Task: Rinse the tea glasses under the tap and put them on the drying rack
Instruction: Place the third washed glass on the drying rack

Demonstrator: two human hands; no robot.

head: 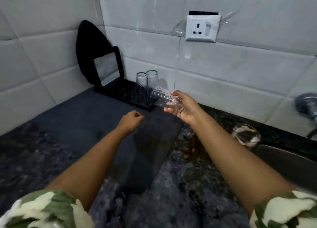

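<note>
My right hand (pixel 184 108) grips a clear dimpled tea glass (pixel 163 97), tilted on its side just over the right end of the black drying rack (pixel 130 95). Two clear glasses (pixel 147 78) stand upside down at the back of that rack, against the tiled wall. My left hand (pixel 131 119) hovers over the dark mat with its fingers curled and holds nothing. Another glass (pixel 246 136) with brown residue stands on the counter by the sink edge.
A dark mat (pixel 85 118) covers the counter under the rack. The steel sink (pixel 288 161) lies at the right, with the tap (pixel 307 106) on the wall above it. A brown spill (pixel 193 145) wets the granite. A wall socket (pixel 202 28) sits above.
</note>
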